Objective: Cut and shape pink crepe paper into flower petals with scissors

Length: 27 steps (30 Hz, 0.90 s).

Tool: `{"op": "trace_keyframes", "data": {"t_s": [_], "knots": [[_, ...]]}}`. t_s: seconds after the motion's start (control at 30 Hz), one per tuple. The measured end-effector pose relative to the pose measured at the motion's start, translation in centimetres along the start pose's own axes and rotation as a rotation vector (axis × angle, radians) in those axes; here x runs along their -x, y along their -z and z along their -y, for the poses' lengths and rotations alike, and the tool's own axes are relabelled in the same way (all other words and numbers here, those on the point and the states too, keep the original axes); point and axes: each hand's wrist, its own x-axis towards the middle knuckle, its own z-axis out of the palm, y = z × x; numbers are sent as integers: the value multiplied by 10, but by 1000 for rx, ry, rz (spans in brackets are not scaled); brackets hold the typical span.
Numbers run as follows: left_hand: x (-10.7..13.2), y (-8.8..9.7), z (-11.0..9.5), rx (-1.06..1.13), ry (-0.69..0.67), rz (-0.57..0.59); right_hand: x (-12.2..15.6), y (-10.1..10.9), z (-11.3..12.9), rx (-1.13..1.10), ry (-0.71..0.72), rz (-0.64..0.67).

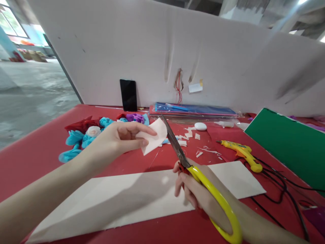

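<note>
Between the thumb and fingers of my left hand (124, 135) is a small pale piece of paper (156, 137), its far right edge cut to a curve. My right hand (195, 186) grips a pair of scissors (215, 196) with yellow handles. Their dark blades point up and away, close together, right beside the curved edge of the piece. I cannot tell whether the blades touch it. Under both hands a long cream strip of paper (142, 196) lies across the red table. Small white offcuts (189, 134) are scattered behind the scissors.
Blue, red, white and purple handmade flowers (87, 135) lie at the left. A yellow glue gun (241, 152) with black cables and a green board (286, 149) are at the right. A phone (128, 95) leans on the white partition (101, 51), near wrapped blue sheets (198, 109).
</note>
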Motion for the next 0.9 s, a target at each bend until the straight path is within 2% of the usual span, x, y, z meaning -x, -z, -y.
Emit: {"op": "trace_keyframes", "data": {"t_s": [0.1, 0.23, 0.43, 0.73, 0.9], "knots": [[1, -1, 0, 29, 5, -7, 1, 1, 0, 56, -13, -7], [3, -3, -1, 11, 14, 16, 4, 6, -1, 82, -44, 49], [6, -7, -5, -27, 18, -5, 5, 8, 0, 123, -2, 54], [5, -3, -5, -91, 14, 15, -3, 4, 0, 97, 8, -7], [0, -1, -2, 29, -15, 23, -2, 5, 7, 67, -40, 24]]}}
